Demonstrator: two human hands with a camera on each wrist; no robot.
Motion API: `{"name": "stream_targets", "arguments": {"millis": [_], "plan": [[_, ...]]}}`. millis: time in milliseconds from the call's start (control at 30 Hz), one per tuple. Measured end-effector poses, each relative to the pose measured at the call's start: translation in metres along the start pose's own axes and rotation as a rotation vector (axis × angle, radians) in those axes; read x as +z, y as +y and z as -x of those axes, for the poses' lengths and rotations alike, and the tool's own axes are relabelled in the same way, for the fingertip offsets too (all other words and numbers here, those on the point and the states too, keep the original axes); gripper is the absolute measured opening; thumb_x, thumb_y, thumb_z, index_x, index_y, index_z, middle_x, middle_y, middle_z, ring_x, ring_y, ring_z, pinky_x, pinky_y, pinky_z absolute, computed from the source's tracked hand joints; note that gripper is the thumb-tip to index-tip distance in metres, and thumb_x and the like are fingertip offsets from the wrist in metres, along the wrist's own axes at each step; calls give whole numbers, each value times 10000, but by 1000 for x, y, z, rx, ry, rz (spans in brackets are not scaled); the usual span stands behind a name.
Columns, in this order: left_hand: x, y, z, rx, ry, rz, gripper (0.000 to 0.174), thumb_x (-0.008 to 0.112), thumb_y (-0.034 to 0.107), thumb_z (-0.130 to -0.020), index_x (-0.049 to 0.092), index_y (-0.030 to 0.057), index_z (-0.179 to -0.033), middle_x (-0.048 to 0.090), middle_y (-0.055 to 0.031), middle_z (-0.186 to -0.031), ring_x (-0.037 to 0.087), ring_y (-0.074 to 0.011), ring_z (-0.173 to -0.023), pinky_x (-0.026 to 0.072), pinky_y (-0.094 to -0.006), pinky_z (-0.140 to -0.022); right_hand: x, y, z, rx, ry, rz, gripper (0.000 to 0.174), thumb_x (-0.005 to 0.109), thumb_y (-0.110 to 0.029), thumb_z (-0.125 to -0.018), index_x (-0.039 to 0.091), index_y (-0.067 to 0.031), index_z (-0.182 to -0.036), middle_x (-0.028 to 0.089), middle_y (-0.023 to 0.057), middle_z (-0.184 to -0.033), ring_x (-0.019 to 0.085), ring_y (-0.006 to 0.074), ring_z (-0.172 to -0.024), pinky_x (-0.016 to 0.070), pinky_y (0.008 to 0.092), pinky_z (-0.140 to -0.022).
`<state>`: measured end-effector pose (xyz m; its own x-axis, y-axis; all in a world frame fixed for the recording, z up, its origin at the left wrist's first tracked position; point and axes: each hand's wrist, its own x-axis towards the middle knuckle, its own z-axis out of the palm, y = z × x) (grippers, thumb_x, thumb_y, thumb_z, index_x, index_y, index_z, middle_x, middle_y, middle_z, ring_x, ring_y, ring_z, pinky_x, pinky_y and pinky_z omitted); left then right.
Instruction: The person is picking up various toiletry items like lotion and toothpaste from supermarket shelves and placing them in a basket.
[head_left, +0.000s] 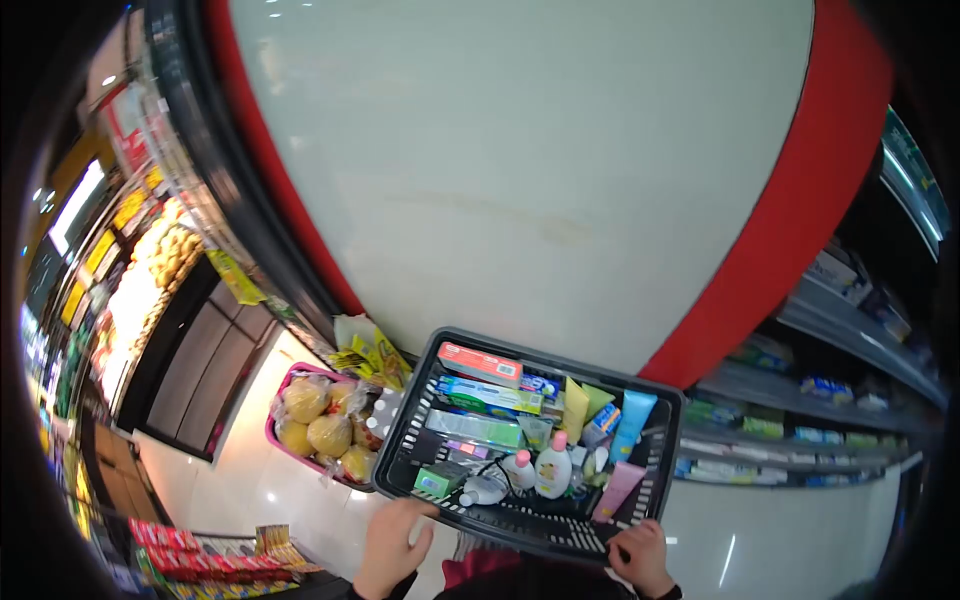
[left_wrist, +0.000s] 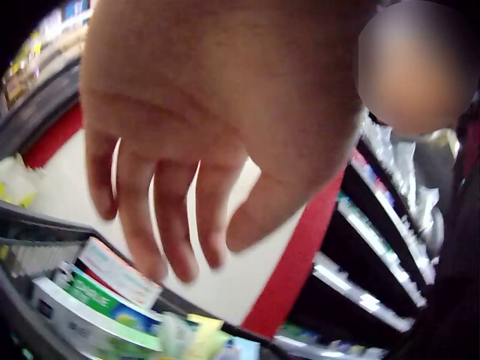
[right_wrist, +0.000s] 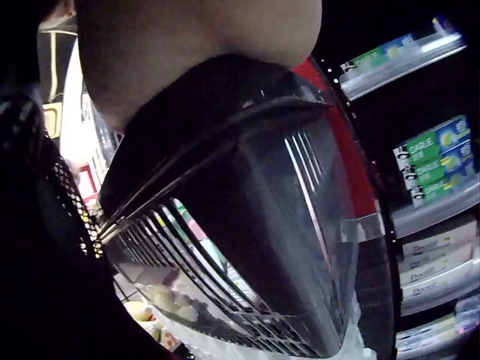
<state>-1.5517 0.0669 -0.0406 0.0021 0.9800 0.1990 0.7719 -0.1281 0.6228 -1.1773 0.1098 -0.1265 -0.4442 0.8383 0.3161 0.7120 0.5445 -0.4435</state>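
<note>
A dark shopping basket holds toothpaste boxes, a red-and-white box, tubes and several pink-capped white bottles. My left hand is at its near left corner, fingers extended; in the left wrist view that hand hangs with spread, relaxed fingers above the goods. At the near right corner, my right hand has its fingers curled over the rim. The right wrist view shows part of the right hand above the basket's slotted side; its fingers are hidden there.
Left of the basket, a pink basket with bagged yellow fruit stands on the floor. A white panel with red edges rises ahead. Shelves of boxed goods line the right; a snack rack stands at lower left.
</note>
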Motion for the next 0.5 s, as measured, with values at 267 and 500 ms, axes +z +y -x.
{"name": "stream_targets", "arguments": {"millis": [267,500], "plan": [[-68,-55,-56,506,-1181,448,590,676,136,-647,502,14,-1197,560,-180,-1148,544,-356,-1033,448,-409,-881,15,2,-28,181,21,93,12,622,-87,-692,625,-97,-685,626,38,-714,606,232,-725,449,397,-874],[-4,-102,-92,788,-1488,705,708,712,292,-584,514,-11,-1192,558,-204,-1138,523,-391,-1069,424,-427,-933,29,-5,-37,298,58,153,27,605,-81,-724,620,-83,-701,625,46,-723,604,239,-745,429,415,-939]]}}
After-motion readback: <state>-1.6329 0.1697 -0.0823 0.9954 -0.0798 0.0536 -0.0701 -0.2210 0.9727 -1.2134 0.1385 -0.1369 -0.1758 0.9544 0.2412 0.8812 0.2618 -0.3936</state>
